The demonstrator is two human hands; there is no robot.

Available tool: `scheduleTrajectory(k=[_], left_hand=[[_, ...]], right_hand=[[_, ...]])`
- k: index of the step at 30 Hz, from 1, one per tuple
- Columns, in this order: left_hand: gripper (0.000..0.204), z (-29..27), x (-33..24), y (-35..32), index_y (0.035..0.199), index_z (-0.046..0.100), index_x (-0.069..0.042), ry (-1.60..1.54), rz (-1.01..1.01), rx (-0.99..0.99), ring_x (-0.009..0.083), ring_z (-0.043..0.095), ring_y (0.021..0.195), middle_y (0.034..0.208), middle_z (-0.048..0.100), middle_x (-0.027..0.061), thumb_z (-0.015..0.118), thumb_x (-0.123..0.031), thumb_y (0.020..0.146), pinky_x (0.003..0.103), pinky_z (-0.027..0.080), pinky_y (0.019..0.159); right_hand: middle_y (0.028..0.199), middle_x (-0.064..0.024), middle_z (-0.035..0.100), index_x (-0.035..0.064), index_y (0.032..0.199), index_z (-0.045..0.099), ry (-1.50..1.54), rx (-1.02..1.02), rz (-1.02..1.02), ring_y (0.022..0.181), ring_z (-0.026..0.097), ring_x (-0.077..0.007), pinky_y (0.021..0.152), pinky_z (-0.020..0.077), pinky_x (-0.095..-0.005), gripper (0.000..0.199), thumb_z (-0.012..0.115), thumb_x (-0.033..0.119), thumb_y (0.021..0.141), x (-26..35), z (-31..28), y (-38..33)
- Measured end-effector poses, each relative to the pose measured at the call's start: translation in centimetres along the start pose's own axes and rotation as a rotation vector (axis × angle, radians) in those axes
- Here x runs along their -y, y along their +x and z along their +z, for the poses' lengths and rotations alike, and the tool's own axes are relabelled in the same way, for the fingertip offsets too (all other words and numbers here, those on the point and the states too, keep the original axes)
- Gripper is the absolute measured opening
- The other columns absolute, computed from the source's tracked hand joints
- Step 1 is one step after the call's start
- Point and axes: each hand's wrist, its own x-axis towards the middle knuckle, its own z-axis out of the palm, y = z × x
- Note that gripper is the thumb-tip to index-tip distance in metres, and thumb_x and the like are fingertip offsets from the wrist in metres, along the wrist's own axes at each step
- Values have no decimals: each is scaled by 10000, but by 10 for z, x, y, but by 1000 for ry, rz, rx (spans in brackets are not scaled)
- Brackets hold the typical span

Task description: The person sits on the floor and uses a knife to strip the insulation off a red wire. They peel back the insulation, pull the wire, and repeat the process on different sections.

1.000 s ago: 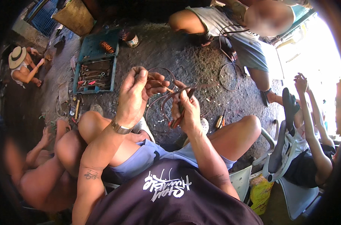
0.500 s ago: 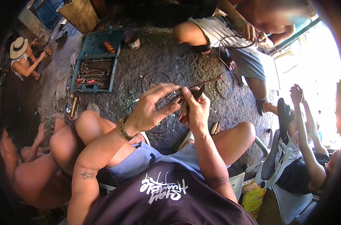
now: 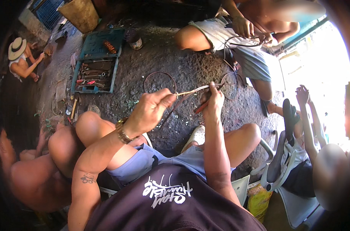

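Observation:
My left hand (image 3: 154,111), with a watch on its wrist, is closed in a pinch on the pale inner wire (image 3: 192,91) of a cable. That wire stretches taut across to my right hand (image 3: 214,103). My right hand is closed around dark pliers with a red handle (image 3: 200,107), its thumb over the cable; the jaws are mostly hidden. A brown strip of the cable (image 3: 175,107) hangs down from between the hands. More of the cable lies in loops (image 3: 159,73) on the ground beyond and runs to the right toward another person.
An open teal toolbox (image 3: 94,75) with wrenches lies at the far left beside a can (image 3: 135,41). A hammer (image 3: 74,108) rests nearer. Across from me a person holds a black cable (image 3: 242,44). Others sit left and right; a chair (image 3: 282,173) stands at right.
My hands have moved apart. My left hand has closed on the inner wire and drawn left; the pale wire now shows between the hands, and a brown strip hangs free.

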Motion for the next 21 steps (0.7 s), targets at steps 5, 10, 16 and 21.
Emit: scheduleTrajectory(k=[5, 10, 16, 21], left_hand=[[347, -8, 9, -16, 844, 617, -8, -61, -76, 57, 106, 452, 590, 606, 493, 8, 564, -272, 1064, 303, 397, 579], [304, 0, 14, -25, 866, 638, 4, -13, -113, 193, 153, 522, 633, 680, 573, 47, 599, -239, 1044, 325, 435, 614], [288, 1, 13, -7, 870, 652, -28, -101, 169, 106, 138, 589, 887, 1053, 638, 55, 588, -244, 1048, 291, 467, 857], [362, 3, 14, 10, 911, 605, -11, -397, 28, 179, 238, 656, 1077, 1237, 682, 189, 454, -280, 1102, 347, 482, 962]], right_hand=[[708, -30, 544, 56, 899, 602, -1, -361, 152, 501, 516, -172, 443, 433, -355, 175, 682, 205, 944, -28, -73, 91], [734, -54, 567, 61, 888, 587, -160, -371, 93, 496, 497, -199, 412, 406, -403, 273, 728, 292, 916, -40, -94, 131], [926, -62, 683, 67, 1105, 658, 29, -6, 75, 551, 504, -148, 479, 421, -308, 427, 661, 474, 978, -27, -52, 66], [1144, -93, 693, 39, 1431, 533, -93, 428, 451, 564, 513, -121, 458, 399, -267, 724, 531, 619, 998, -52, -7, -25]])
